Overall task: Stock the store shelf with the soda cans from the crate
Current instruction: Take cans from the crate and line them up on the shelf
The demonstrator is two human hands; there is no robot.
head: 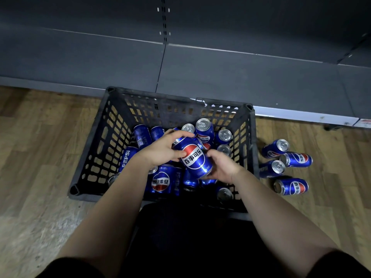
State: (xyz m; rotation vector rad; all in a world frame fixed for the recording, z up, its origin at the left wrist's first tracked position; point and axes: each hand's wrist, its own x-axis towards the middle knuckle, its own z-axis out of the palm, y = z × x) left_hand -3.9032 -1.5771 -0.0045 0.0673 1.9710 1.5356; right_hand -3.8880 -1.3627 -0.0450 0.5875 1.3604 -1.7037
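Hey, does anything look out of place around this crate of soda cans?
Yes: four cans sit on the wooden floor right of the crate, neither in it nor on the shelf; at least two lie on their sides.

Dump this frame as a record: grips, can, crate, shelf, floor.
left grip: holds can, upper end
right grip: holds same can, lower end
can: over crate, logo facing camera
crate: on floor, in front of shelf
cans: in crate, some upright, some lying
floor cans: four, lying right of crate
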